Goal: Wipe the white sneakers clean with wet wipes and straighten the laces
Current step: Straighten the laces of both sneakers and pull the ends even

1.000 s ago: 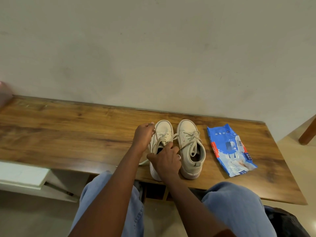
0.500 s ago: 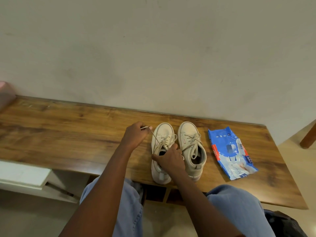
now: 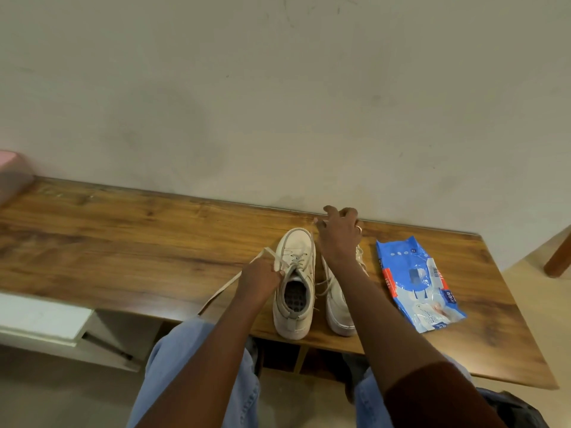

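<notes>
Desk (image 3: 123, 242) holds two sneakers (image 3: 293, 242) side by side near its front edge, wipes pack (image 3: 417, 282) just right of them. Left hand (image 3: 259, 281) pinches a lace (image 3: 222, 289). Right hand (image 3: 338, 236) hangs over the right sneaker (image 3: 336, 301), fingers curled; I cannot tell if it holds anything.

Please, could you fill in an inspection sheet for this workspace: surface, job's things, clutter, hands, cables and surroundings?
Surface: wooden table, against a wall.
Job's things: left sneaker and right sneaker side by side, both white; wipes pack lies to their right, apart.
Clutter: pink thing at the far left edge, blurred.
Hands: left hand grips a lace of the left sneaker; right hand hangs over the right sneaker's toe, fingers curled, grip unclear.
Cables: nothing seen.
Surroundings: plain wall; wooden leg at right.
</notes>
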